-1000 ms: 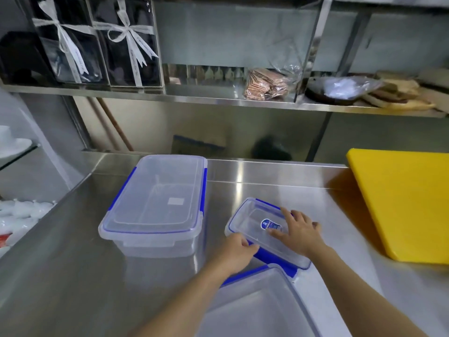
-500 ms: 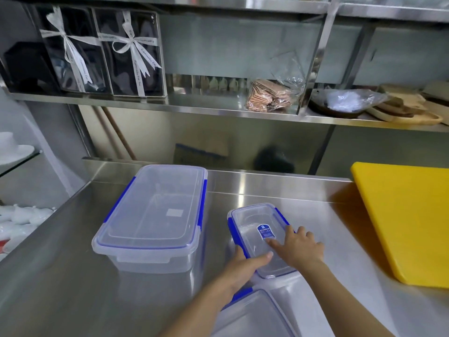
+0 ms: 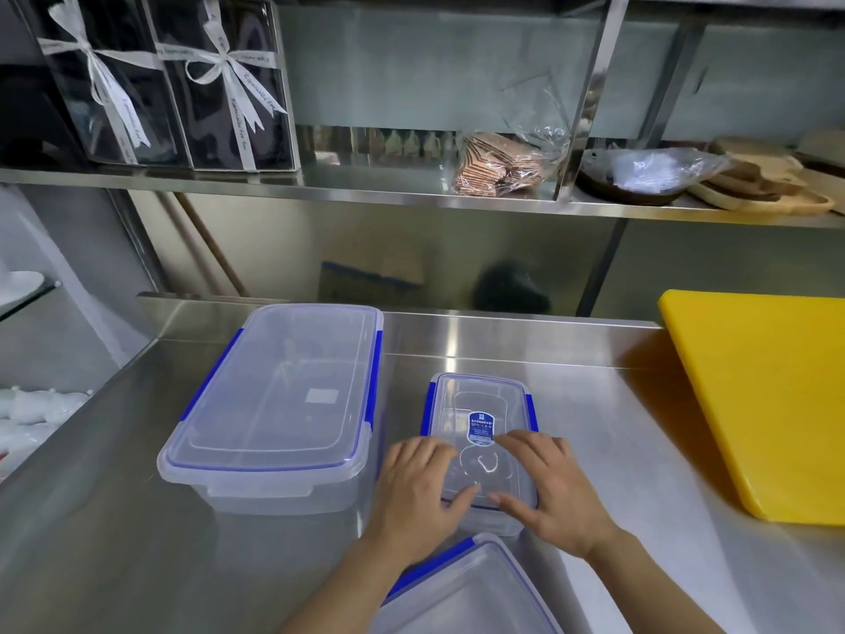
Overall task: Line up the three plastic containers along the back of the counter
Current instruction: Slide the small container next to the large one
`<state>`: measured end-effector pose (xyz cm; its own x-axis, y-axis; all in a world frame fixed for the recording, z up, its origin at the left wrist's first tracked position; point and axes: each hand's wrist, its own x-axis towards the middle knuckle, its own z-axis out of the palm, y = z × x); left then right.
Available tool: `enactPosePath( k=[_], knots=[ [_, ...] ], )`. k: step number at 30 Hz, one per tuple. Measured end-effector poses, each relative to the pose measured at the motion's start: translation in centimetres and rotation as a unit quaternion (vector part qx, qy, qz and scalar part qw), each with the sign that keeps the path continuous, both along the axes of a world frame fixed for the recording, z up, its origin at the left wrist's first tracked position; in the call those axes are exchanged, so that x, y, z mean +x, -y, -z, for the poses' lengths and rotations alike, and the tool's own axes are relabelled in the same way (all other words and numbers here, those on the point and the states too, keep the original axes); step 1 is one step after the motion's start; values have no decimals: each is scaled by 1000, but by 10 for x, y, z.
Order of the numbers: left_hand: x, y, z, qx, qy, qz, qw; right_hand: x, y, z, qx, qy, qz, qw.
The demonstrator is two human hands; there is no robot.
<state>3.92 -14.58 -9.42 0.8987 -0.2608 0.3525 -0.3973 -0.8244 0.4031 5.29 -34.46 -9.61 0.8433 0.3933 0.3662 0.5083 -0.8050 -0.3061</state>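
Observation:
Three clear plastic containers with blue clips stand on the steel counter (image 3: 594, 404). The large container (image 3: 279, 404) sits at the back left, its far end against the counter's raised back edge. The small container (image 3: 480, 418) with a blue label stands right of it, lengthwise, a gap behind it. My left hand (image 3: 418, 487) holds its near left corner, fingers and thumb resting on the lid. My right hand (image 3: 548, 487) lies on the lid's near right part, gripping that side. A third container (image 3: 462, 592) lies at the bottom edge, partly out of view.
A thick yellow cutting board (image 3: 768, 395) lies at the right of the counter. A steel shelf (image 3: 366, 194) above carries ribboned gift boxes, a bag of brown wafers and wooden boards. White crockery sits left of the counter.
The small container has turned from a diagonal to lengthwise and slid toward the back, away from the third container. Both hands moved with it.

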Motion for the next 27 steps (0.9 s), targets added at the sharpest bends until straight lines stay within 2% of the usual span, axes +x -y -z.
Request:
enactPosePath(
  k=[4,8,11,13,15,20,25,27],
  knots=[
    [3,-3,8,24,2,64,998,2,5,10,-66,-10,-46,997],
    [9,-4,9,53,-5,60,997,20,10,7,-91,-7,-64,994],
    [22,-2,9,55,-41,25,997,39,5,3,-63,-80,-38,994],
    [35,-2,9,90,-73,9,993,53,0,5,-58,-139,-21,988],
    [49,-2,11,131,-107,-4,986,67,-7,7,-69,-159,-5,985],
    [76,3,10,182,-183,-38,965,82,-20,12,-118,-136,33,983],
    [81,5,10,195,-212,-37,957,80,-27,8,-164,-144,57,974],
    [81,4,8,195,-219,-29,956,78,-30,5,-179,-122,75,973]
  ],
)
